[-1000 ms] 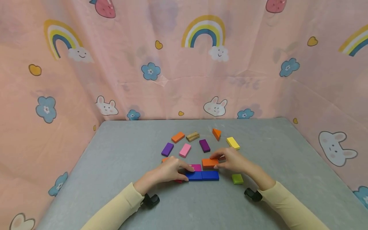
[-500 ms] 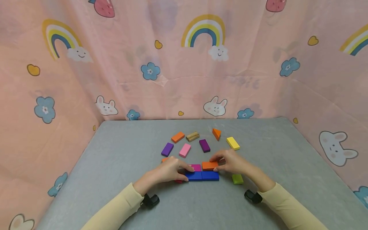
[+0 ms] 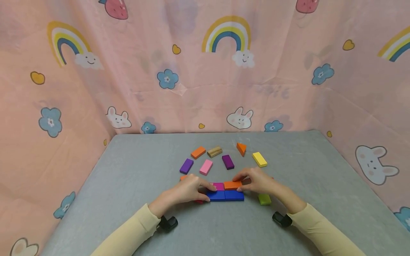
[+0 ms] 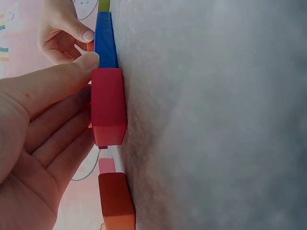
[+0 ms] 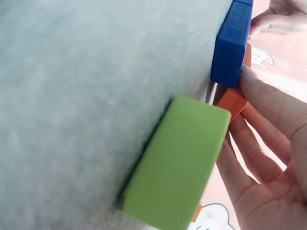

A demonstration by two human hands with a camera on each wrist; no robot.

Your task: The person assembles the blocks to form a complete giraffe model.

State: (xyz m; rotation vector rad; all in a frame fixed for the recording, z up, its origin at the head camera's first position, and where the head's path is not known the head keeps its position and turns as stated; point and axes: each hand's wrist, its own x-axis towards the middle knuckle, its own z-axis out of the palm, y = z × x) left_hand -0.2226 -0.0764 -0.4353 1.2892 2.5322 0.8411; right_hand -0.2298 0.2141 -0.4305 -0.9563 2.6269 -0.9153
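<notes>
Two blue blocks (image 3: 234, 196) lie end to end on the grey table. Behind them are a magenta block (image 3: 219, 186) and an orange block (image 3: 231, 185), side by side and seemingly touching. My right hand (image 3: 256, 181) pinches the orange block between thumb and fingers. My left hand (image 3: 190, 188) rests at the left end of the row, its thumb on the left blue block's edge and its index finger by the magenta block. A red block (image 4: 108, 105) stands beside the left thumb; the left hand mostly covers it in the head view.
A green block (image 3: 264, 199) lies under the right wrist. Farther back are purple (image 3: 187, 166), pink (image 3: 206, 167), dark purple (image 3: 228, 162), wooden (image 3: 214, 152) and yellow (image 3: 259, 159) blocks, with an orange triangle (image 3: 241, 149). Pink printed curtains (image 3: 192, 96) surround the table.
My right hand has shifted the orange block slightly toward me and left, down against the magenta block and the blue row. My left hand has stayed in place.
</notes>
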